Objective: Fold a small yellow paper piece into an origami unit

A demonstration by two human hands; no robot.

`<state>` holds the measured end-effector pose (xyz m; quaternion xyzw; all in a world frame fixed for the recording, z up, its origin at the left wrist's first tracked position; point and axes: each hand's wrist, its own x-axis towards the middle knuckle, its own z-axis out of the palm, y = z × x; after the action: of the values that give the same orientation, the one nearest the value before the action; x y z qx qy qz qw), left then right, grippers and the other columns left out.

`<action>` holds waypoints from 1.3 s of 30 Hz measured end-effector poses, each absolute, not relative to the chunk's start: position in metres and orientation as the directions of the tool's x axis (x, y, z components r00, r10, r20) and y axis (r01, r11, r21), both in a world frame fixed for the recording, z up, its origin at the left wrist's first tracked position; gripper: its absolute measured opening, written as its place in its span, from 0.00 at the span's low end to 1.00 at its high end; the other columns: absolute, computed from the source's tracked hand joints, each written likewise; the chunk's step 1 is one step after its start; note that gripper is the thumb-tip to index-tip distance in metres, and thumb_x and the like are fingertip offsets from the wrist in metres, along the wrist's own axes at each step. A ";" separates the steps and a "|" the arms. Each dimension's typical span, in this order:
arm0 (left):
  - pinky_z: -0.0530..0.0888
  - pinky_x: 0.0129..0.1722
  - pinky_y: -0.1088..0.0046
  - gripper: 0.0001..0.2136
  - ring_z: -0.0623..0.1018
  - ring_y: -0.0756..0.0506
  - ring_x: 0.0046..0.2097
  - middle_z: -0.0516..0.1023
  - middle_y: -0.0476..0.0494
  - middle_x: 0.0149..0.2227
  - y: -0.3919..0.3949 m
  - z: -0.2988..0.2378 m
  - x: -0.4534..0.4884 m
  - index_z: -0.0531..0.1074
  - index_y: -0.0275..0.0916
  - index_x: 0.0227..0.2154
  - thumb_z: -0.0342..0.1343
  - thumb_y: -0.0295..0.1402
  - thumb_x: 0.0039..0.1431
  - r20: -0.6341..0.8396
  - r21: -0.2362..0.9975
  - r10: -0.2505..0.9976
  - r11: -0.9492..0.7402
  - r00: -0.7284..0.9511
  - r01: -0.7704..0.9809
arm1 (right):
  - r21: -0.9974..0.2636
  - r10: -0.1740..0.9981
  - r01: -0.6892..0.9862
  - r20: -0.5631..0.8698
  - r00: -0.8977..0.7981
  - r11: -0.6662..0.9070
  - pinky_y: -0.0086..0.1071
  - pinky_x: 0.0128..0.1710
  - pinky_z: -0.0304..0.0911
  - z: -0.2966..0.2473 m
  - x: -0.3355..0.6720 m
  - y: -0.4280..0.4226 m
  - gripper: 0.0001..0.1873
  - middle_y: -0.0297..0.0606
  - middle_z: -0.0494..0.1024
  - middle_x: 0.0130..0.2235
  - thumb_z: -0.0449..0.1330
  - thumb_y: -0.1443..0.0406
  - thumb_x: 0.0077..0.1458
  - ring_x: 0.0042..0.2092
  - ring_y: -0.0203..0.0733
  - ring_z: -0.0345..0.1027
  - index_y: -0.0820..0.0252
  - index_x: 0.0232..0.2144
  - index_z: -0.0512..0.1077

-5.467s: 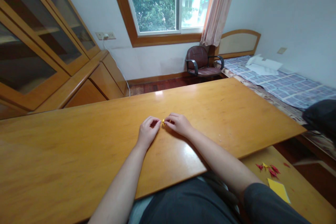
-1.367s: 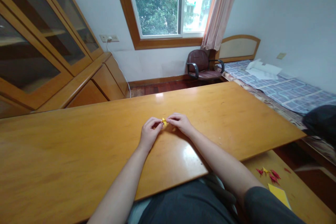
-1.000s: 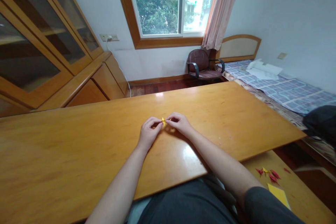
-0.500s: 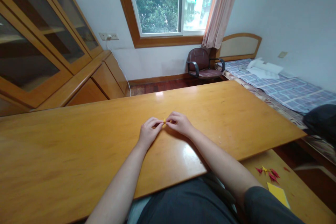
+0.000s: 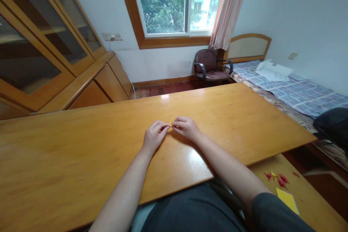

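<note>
Between my two hands, over the middle of the wooden table [image 5: 81,152], is a small yellow origami paper piece [image 5: 170,125]. It looks like a paper crane with pointed tips, but much of it is hidden by my fingers. My left hand [image 5: 154,137] pinches its left side between thumb and fingertips. On the right side, the thumb and fingers of my right hand [image 5: 188,128] pinch it too. Both hands are close to the tabletop, their fingertips nearly meeting.
On a lower wooden surface at right lie several red origami pieces [image 5: 283,178], a yellow one [image 5: 273,174] and a stack of yellow paper [image 5: 287,201]. Beyond the table stand a brown armchair [image 5: 208,66] and a bed [image 5: 293,87]. A glass-door cabinet [image 5: 54,58] is at left.
My fingers have shifted very slightly around the yellow paper crane, and both hands stay in the same place. Nothing else has visibly moved.
</note>
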<state>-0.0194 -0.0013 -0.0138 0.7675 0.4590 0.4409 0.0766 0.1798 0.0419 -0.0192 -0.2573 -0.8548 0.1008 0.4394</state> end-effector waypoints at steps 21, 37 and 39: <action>0.72 0.37 0.73 0.06 0.76 0.48 0.35 0.77 0.46 0.32 -0.001 -0.013 -0.020 0.77 0.41 0.34 0.55 0.33 0.63 0.579 0.534 0.790 -0.553 0.201 0.639 | -0.454 0.581 0.363 0.634 -0.510 0.814 0.28 0.34 0.64 -0.015 0.180 0.037 0.09 0.42 0.77 0.34 0.57 0.64 0.61 0.33 0.38 0.70 0.58 0.36 0.78; 0.73 0.38 0.72 0.06 0.76 0.48 0.36 0.77 0.45 0.34 0.000 -0.013 -0.020 0.76 0.41 0.36 0.55 0.34 0.63 0.556 0.615 0.814 -0.539 0.168 0.575 | -0.708 0.737 0.238 0.571 -0.361 0.665 0.29 0.34 0.65 -0.009 0.176 0.037 0.08 0.39 0.76 0.32 0.59 0.62 0.59 0.33 0.37 0.69 0.59 0.31 0.77; 0.74 0.37 0.72 0.06 0.76 0.48 0.36 0.76 0.45 0.34 0.000 -0.012 -0.019 0.76 0.41 0.37 0.55 0.34 0.62 0.546 0.635 0.822 -0.534 0.164 0.559 | -0.764 0.781 0.201 0.548 -0.301 0.614 0.29 0.32 0.64 -0.009 0.175 0.038 0.07 0.38 0.76 0.30 0.61 0.62 0.57 0.31 0.36 0.68 0.59 0.30 0.77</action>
<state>-0.0194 0.0001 -0.0121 0.7491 0.4607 0.4534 0.1450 0.1748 0.0381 -0.0089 -0.3268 -0.7511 0.2940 0.4925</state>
